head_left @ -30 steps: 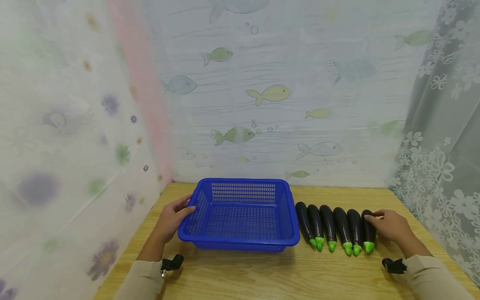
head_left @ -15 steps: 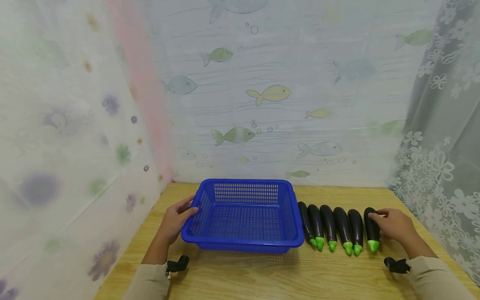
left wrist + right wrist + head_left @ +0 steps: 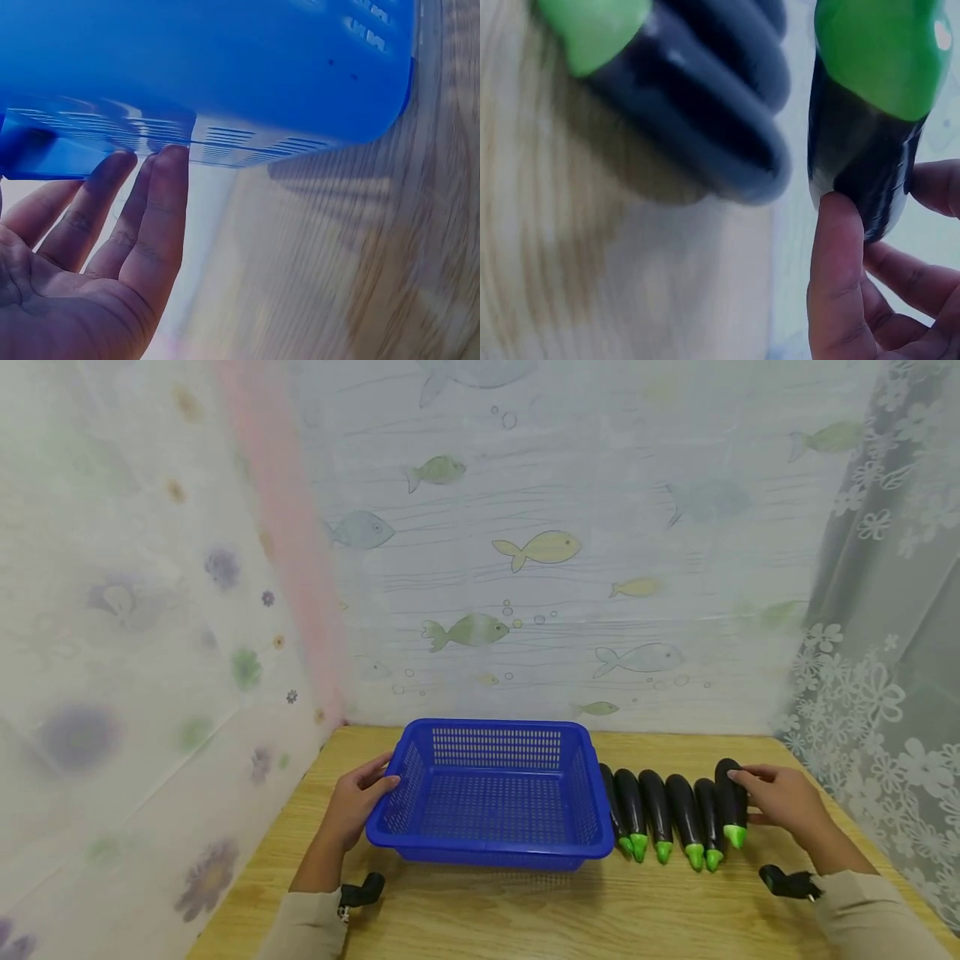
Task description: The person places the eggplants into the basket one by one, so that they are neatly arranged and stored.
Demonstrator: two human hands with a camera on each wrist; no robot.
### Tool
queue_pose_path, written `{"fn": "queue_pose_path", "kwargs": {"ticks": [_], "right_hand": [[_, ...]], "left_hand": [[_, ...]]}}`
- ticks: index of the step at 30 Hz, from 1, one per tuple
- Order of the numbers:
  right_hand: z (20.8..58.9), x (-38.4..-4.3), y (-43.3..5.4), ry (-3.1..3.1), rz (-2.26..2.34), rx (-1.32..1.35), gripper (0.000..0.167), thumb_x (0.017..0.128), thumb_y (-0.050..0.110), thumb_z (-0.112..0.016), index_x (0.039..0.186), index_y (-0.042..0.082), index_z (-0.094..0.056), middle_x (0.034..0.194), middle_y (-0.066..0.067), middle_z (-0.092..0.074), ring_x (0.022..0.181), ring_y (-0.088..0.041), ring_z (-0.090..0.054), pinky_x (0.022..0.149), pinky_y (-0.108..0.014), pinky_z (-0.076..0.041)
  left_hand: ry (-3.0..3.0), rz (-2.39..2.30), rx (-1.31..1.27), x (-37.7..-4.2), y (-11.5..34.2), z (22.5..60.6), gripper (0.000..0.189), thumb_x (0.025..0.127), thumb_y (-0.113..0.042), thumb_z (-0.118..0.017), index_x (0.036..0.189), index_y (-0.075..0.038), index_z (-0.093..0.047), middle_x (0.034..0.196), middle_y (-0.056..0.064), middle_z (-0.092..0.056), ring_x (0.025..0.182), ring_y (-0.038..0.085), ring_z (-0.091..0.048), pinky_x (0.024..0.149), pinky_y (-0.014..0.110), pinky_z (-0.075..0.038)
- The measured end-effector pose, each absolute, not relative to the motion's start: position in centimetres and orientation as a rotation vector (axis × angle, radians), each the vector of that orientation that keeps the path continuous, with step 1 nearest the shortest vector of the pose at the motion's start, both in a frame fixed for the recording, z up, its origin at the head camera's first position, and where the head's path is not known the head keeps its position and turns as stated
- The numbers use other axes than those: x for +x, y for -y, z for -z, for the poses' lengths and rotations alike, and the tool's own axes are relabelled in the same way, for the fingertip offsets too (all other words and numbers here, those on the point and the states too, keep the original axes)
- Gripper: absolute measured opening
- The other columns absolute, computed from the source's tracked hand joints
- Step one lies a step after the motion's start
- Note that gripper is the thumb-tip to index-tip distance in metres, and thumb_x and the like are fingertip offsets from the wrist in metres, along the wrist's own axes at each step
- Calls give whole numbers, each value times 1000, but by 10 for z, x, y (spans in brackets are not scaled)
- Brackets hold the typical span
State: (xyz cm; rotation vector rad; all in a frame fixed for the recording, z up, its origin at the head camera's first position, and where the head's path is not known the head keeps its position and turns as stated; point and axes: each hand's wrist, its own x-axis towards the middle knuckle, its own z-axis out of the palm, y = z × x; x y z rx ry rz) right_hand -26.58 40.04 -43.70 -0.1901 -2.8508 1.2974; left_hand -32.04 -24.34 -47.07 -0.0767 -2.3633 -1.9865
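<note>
My left hand (image 3: 352, 802) holds the left side of a blue plastic basket (image 3: 487, 846), its thumb over the rim. From the left wrist, the fingers (image 3: 161, 217) show against the basket's slotted outer wall. A dark purple eggplant (image 3: 731, 797) with a bright green cap is pinched near its rounded end by my right hand (image 3: 783, 797). In the right wrist view this eggplant (image 3: 874, 142) is raised off the wood, cap upward, between thumb and fingers. Several like eggplants (image 3: 684, 814) lie side by side in a row, right of the basket.
The wooden table (image 3: 480, 918) carries everything. The basket's right rim overlaps the leftmost eggplant (image 3: 613, 802) in the head view. Behind stands a fish-patterned sheet (image 3: 540, 610), with a flowered sheet (image 3: 150, 693) on the left and a lace curtain (image 3: 885, 735) at right.
The rightmost eggplant was drawn a little away from the row, then raised and brought back leftward by my right hand. My left hand and the basket have shifted slightly right.
</note>
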Motion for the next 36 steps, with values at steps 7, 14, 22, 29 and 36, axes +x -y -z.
{"fn": "queue_pose_path", "kwargs": {"ticks": [7, 14, 22, 29, 36], "right_hand": [[429, -267, -386, 2796, -1402, -173, 85, 106, 54, -45, 155, -13, -30, 152, -43, -35, 124, -53, -59, 79, -39, -64], [417, -268, -371, 2761, -1492, -148, 87, 105, 56, -47, 157, -11, -28, 154, -42, -32, 131, -57, -51, 83, -41, -64], [403, -271, -346, 2746, -1512, -109, 84, 103, 57, -51, 156, -6, -34, 145, -37, -45, 119, -47, -61, 81, -40, -64], [392, -276, -320, 2745, -1533, -58, 84, 102, 57, -55, 156, -3, -34, 146, -36, -46, 125, -49, -59, 85, -45, -63], [380, -283, -292, 2739, -1577, -89, 84, 99, 57, -59, 155, -1, -36, 151, -36, -43, 126, -48, -61, 83, -45, -64]], "left_hand": [[2366, 1967, -92, -317, 242, 469, 59, 97, -27, -73, 152, -17, -53, 144, 21, -61, 123, 33, -66, 94, 41, -61], [2368, 1970, -94, -319, 241, 470, 58, 98, -26, -73, 152, -19, -54, 144, 20, -61, 122, 32, -66, 95, 42, -60], [2352, 1982, -79, -318, 240, 471, 57, 98, -25, -72, 151, -20, -55, 144, 19, -61, 124, 33, -65, 94, 42, -60], [2306, 2052, -95, -320, 241, 473, 57, 96, -26, -75, 150, -21, -56, 143, 18, -63, 123, 34, -67, 91, 41, -62], [2317, 2025, -109, -322, 242, 476, 58, 97, -28, -74, 151, -21, -55, 143, 19, -62, 123, 35, -67, 93, 44, -61]]}}
